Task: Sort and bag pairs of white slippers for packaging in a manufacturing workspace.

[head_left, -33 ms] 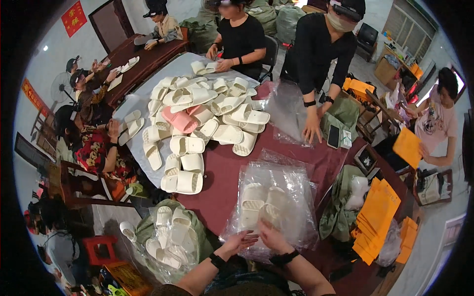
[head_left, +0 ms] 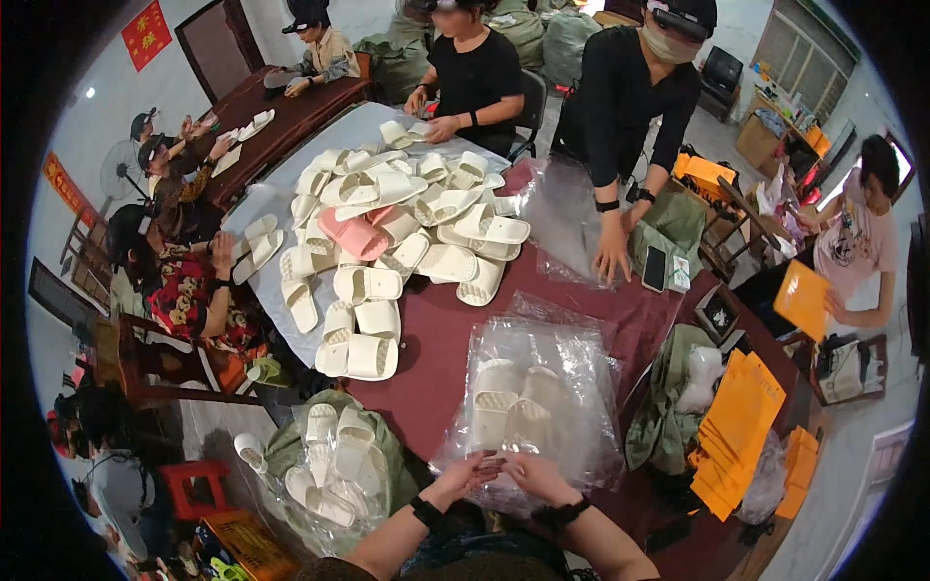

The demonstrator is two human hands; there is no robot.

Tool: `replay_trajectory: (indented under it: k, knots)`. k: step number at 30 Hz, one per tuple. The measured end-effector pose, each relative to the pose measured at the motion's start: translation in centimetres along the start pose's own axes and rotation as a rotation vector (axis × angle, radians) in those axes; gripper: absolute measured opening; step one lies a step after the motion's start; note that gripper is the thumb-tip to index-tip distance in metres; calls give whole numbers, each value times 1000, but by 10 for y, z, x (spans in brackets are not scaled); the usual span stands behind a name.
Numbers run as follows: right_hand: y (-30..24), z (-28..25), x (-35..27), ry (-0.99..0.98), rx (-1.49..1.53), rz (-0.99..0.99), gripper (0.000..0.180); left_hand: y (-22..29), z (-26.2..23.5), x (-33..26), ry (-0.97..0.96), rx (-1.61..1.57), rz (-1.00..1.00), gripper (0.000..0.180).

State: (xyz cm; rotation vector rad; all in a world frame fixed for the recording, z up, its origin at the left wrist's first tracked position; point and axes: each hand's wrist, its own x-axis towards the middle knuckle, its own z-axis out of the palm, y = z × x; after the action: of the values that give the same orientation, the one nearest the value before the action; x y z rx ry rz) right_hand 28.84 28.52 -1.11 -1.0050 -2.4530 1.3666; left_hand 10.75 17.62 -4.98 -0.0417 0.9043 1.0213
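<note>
A pair of cream slippers (head_left: 496, 399) lies on a stack of clear plastic bags (head_left: 591, 387) in front of me, with film over at least part of the pair. At the near edge of the bags, my left hand (head_left: 471, 474) is turned partly palm up, its fingers stretched out and holding nothing I can see. My right hand (head_left: 539, 478) meets its fingertips from the other side. Its fingers are drawn together at the near edge of the clear bag around the slippers; the exact grip is partly hidden.
A heap of cream slippers (head_left: 387, 194) with a pink one (head_left: 354, 235) covers the table's far left. Bagged slippers (head_left: 334, 470) sit in a sack at lower left. Orange packets (head_left: 736, 436) lie at right. Across the table, a co-worker's hand (head_left: 612, 254) rests by plastic film and a phone (head_left: 655, 269).
My right hand has drawn back from the slippers toward me, down to the near edge of the bag beside my left fingertips. My left hand has barely moved.
</note>
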Motion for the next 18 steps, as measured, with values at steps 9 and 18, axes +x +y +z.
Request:
replay_trajectory:
  k: [9,18]
  knots:
    - [66,-18,-55,830,471,676,42,37,72,-18,-32,198,155,40]
    - [-47,-59,-27,-93,1147,442,34,20,77,-40,286,212,319,11]
